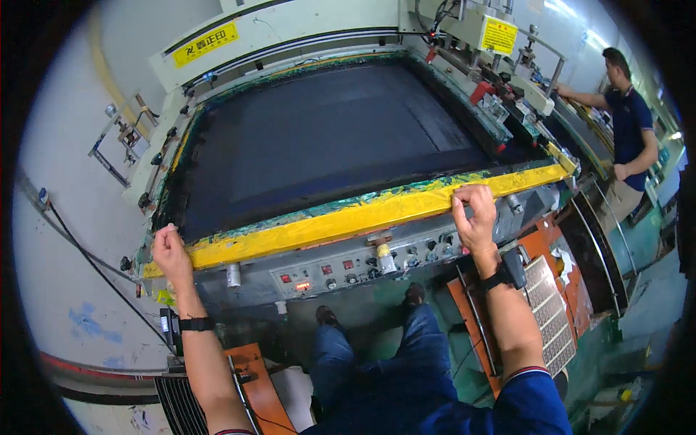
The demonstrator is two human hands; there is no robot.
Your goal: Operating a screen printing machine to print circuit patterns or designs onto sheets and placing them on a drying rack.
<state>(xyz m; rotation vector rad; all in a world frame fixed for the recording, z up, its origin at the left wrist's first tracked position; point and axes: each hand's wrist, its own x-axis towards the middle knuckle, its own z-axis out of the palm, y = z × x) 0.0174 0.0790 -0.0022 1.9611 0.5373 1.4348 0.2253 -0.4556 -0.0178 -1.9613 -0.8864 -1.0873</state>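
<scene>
A large dark printing screen [326, 138] lies in a frame in front of me, its edges smeared with green ink. Along the near side of the frame runs a yellow-painted bar [319, 232]. My left hand [172, 254] is closed at the bar's left end, the fingers curled by the frame's corner. Right of the bar's middle, my right hand [475, 214] is closed over its top edge, the fingertips bent onto it. Both wrists wear dark bands, the right one with a boxy black piece. The undersides of both grips are hidden.
Below the bar sits a control panel [319, 279] with red switches and knobs. The printing carriage [500, 94] stands at the right. A co-worker [629, 123] works at another machine at far right. Orange boards and a patterned sheet [549, 319] lie beside my right forearm.
</scene>
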